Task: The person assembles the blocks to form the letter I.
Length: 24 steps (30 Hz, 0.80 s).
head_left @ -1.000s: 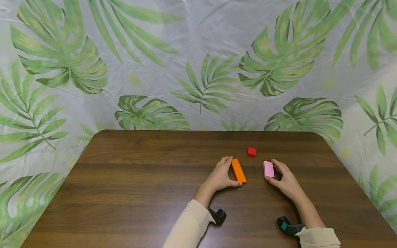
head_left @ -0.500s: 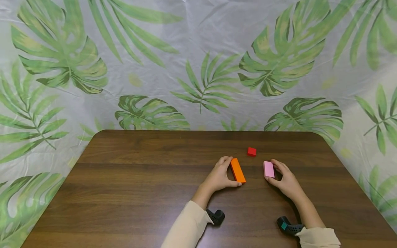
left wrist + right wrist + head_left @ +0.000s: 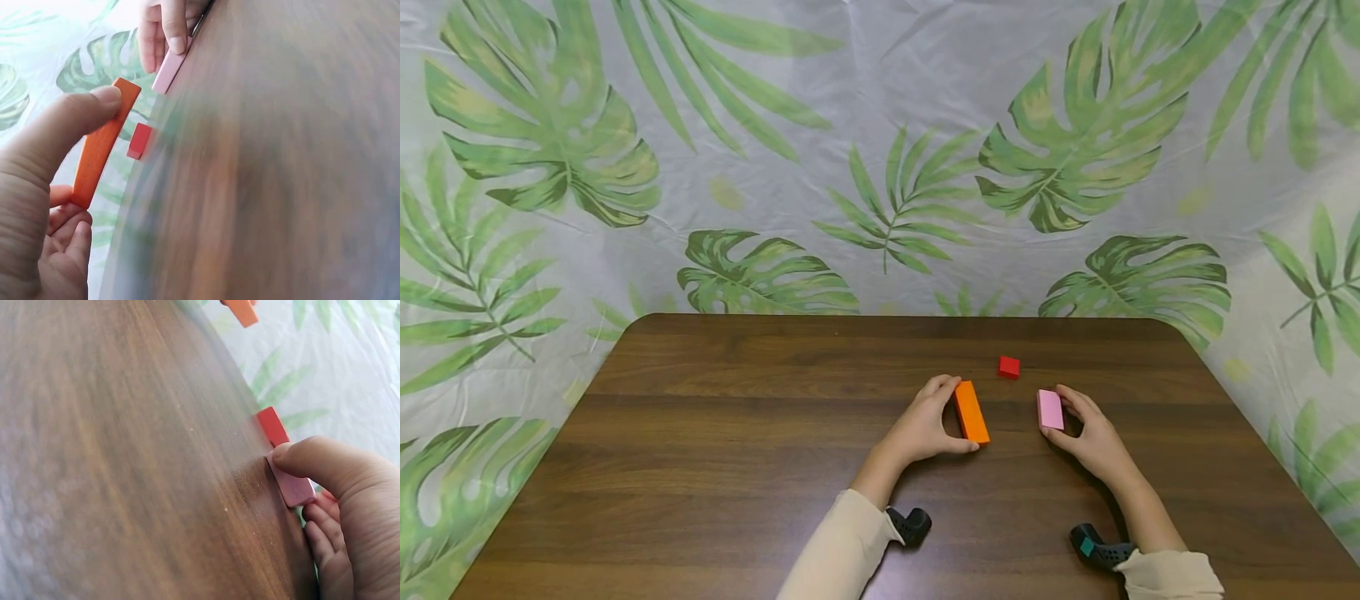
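Observation:
My left hand (image 3: 922, 425) holds a long orange block (image 3: 972, 413) by its two short ends, thumb at the near end and fingers at the far one. In the left wrist view the orange block (image 3: 103, 147) shows lifted off the tabletop. To the right, a shorter pink block (image 3: 1050, 410) sits between the thumb and fingers of my right hand (image 3: 1092, 437). The right wrist view has the pink block (image 3: 291, 481) low on the wood, thumb pressed on one end. A small red block (image 3: 1009, 367) lies farther back, between the two hands and touched by neither.
The brown wooden table (image 3: 737, 467) has rounded far corners. Behind it hangs a pale cloth (image 3: 910, 75) printed with green leaves. Black wrist devices, such as the one by the left sleeve (image 3: 913, 527), stick out close above the table.
My left hand has shifted a little to the left, carrying the orange block with it. The right hand, pink block and red block stay where they were.

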{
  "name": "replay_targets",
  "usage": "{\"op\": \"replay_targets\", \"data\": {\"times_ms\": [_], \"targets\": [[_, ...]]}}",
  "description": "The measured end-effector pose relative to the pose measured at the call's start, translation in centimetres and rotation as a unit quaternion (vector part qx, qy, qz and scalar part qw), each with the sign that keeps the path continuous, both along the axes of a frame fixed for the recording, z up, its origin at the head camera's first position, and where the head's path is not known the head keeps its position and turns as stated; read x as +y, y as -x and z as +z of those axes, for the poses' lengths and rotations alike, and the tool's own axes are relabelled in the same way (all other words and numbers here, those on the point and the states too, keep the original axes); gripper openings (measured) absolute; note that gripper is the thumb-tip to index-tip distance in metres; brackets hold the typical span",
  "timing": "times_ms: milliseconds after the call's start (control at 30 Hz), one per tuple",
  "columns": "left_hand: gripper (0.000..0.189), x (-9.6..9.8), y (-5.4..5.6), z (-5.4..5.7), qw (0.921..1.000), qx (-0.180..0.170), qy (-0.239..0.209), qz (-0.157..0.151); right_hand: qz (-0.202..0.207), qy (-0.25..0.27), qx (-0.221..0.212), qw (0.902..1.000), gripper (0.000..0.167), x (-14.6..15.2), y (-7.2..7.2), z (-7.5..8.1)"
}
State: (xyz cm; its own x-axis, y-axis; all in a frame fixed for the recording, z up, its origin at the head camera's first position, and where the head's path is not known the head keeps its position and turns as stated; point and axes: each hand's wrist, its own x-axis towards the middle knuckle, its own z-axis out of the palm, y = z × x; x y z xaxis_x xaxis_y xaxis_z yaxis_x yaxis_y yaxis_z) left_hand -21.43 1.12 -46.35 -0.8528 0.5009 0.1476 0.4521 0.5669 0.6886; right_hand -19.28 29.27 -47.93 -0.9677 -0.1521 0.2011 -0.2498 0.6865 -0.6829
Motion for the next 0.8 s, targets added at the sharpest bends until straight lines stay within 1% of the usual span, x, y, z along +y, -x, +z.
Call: {"op": "replay_targets", "data": {"times_ms": [167, 567, 800], "targets": [[0.097, -0.8, -0.1, 0.1, 0.9999, 0.010, 0.002, -0.005, 0.001, 0.004, 0.001, 1.0000, 0.070, 0.0, 0.0, 0.0], [0.097, -2.7, -0.1, 0.6, 0.9994, 0.022, 0.024, -0.014, 0.002, 0.006, -0.005, 1.0000, 0.070, -0.1, -0.1, 0.2], [0.096, -3.9, -0.1, 0.5, 0.9993, 0.028, 0.020, -0.017, 0.002, 0.006, -0.001, 1.0000, 0.070, -0.1, -0.1, 0.1]]}}
